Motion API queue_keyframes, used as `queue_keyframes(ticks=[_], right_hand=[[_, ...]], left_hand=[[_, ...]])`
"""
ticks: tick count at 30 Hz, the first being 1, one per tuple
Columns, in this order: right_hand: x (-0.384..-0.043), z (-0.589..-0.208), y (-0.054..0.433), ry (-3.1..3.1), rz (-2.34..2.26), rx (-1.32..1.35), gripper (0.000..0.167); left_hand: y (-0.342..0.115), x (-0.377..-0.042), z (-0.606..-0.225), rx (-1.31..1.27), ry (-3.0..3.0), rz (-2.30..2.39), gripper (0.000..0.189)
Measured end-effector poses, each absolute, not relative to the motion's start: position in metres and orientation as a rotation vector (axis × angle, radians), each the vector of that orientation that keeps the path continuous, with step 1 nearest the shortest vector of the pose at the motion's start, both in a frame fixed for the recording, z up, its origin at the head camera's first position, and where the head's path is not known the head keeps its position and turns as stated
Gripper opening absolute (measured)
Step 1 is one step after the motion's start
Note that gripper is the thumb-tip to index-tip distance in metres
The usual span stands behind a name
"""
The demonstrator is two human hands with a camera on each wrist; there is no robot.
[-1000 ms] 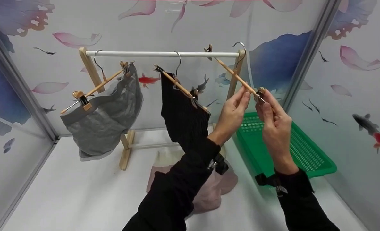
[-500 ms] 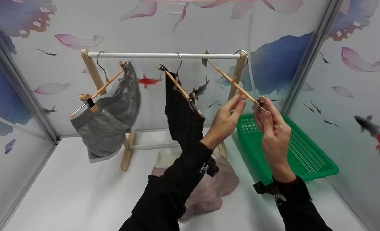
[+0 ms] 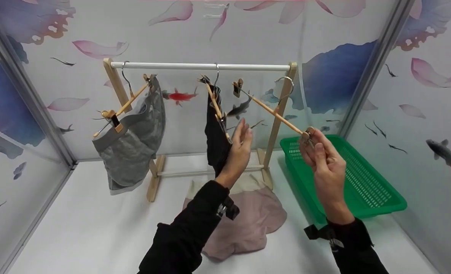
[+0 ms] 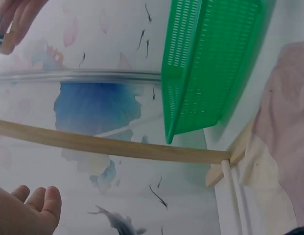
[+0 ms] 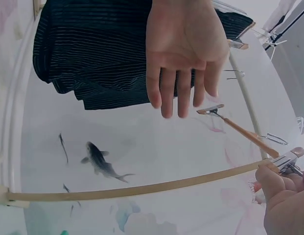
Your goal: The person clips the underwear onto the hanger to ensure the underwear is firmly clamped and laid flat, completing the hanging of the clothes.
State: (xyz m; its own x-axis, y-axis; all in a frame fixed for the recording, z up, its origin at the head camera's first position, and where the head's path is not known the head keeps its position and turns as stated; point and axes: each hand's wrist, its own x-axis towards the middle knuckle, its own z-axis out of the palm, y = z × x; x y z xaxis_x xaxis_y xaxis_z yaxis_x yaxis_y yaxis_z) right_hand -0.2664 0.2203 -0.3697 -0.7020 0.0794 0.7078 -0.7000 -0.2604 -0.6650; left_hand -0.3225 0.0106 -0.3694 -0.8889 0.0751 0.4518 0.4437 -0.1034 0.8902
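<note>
My right hand pinches the clip at the near end of a wooden clip hanger. This hanger carries no garment; its hook appears in front of the rack's right post, below the rail. My left hand has straight fingers and holds nothing. It is beside a black striped garment clipped to another hanger on the rack; whether they touch I cannot tell. In the right wrist view the left hand is seen palm on, fingers extended, in front of the black striped cloth.
Grey shorts hang clipped at the left of the rack's white rail. A pink and cream garment lies on the white table. At the right, beside the wall, stands a green basket.
My left hand has left the hanger bar and moved left to the black garment, which has swung narrower. The right hand and its hanger have come down, the hook dropping below the rail.
</note>
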Motion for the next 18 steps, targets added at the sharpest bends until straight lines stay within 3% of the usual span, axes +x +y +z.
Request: queue_keyframes(ticks=[18], right_hand=[[-0.274, -0.379, 0.225, -1.622, 2.132, 0.607, 0.047]], left_hand=[[-0.073, -0.336, -0.398, -0.396, -2.064, -1.861, 0.058]])
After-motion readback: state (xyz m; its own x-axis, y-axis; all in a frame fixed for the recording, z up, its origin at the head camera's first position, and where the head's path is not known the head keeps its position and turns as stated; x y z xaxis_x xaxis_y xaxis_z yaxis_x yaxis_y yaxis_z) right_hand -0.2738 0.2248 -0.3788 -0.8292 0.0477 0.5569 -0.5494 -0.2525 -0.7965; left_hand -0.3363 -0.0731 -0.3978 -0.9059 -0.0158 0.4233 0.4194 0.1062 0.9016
